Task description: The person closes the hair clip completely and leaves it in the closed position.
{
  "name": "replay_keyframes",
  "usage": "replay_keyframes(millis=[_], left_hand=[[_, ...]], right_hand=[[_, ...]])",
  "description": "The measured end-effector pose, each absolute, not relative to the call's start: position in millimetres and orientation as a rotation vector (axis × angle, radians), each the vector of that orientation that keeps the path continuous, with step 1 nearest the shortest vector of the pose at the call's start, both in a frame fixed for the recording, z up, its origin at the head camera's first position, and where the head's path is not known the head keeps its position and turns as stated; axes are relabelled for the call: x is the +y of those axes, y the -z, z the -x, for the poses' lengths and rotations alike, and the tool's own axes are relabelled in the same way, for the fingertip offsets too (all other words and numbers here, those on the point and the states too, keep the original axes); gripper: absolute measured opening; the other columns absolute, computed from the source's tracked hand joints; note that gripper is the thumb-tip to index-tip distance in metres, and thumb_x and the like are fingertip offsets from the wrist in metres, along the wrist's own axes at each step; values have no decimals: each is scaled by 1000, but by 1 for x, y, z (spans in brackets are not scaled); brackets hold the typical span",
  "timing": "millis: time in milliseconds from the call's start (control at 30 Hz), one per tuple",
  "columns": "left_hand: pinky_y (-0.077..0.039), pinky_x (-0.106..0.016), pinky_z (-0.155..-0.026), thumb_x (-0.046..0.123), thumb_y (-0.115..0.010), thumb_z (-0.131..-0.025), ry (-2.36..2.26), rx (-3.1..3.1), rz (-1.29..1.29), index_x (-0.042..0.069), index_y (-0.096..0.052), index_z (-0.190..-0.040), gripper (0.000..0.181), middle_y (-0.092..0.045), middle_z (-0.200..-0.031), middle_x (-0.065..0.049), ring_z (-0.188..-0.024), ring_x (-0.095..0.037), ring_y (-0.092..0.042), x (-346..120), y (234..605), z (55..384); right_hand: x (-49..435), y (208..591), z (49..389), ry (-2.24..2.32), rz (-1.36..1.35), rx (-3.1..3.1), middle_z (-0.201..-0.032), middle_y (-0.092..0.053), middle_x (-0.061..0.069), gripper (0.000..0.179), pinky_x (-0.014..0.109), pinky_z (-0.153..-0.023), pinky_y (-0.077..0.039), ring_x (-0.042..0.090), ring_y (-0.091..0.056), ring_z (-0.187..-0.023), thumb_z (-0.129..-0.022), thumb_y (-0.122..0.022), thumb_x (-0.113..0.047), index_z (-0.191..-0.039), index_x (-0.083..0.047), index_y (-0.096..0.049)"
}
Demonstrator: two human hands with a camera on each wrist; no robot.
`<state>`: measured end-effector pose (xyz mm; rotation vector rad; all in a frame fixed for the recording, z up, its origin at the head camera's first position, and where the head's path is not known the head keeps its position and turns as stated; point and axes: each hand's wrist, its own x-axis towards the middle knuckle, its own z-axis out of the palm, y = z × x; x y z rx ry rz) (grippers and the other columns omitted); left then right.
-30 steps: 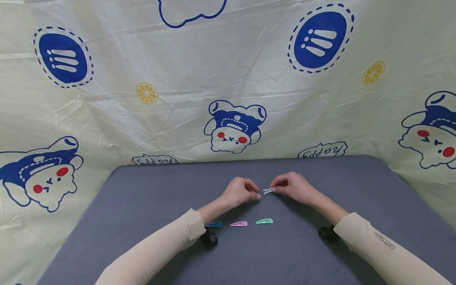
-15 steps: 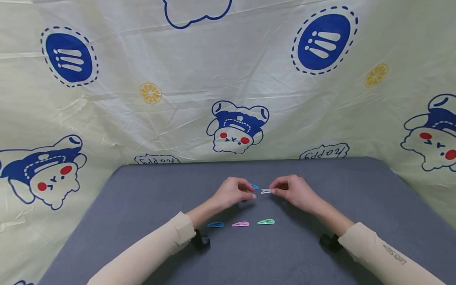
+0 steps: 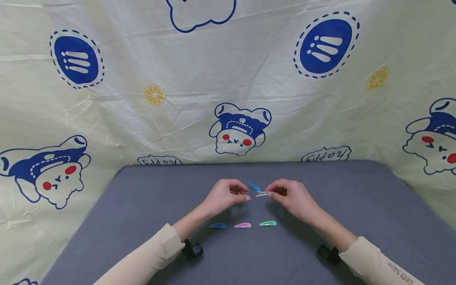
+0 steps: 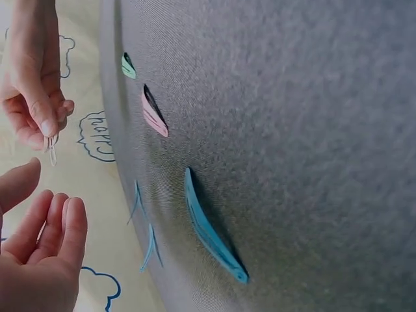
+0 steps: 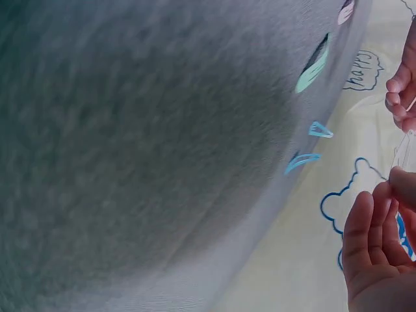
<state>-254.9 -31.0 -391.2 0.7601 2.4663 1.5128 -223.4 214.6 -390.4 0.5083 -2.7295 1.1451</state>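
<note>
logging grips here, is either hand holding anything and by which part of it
The right hand pinches the white clip by one end; the left hand holds nothing.

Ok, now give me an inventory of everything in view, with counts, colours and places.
white clip: one, white, pinched in the right hand
far clips: two, blue, far part of the table
near blue clip: one, blue, left end of the near row
pink clip: one, pink, middle of that row
green clip: one, light green, right end
table: one, grey, below the hands
backdrop: one, cream with printed figures, behind the table
wrist devices: two, black, one at each cuff
sleeves: two, cream, both forearms
hands: two, above the table
</note>
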Motion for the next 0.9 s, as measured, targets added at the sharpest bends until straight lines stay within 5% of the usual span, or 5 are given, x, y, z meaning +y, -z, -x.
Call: replay_keyframes(millis=[533, 900], left_hand=[[-53, -28, -79, 21, -78, -86, -1635, 2484, -801, 16, -73, -106, 21, -69, -98, -1, -87, -15, -61, -59, 376, 218], [-53, -29, -84, 18, -79, -84, -1696, 2433, -815, 18, -73, -104, 20, -68, -98, 7, -88, -12, -63, -66, 359, 185]], right_hand=[[195, 370, 185, -1148, -534, -2598, -91, -64, -13, 14, 28, -68, -52, 11, -59, -78, -89, -74, -11, -97, -22, -74], [179, 358, 153, -1208, -566, -2513, -92, -63, -18, 21, 26, -66, -53, 8, -60, -77, -87, -75, -9, -96, -28, -73]])
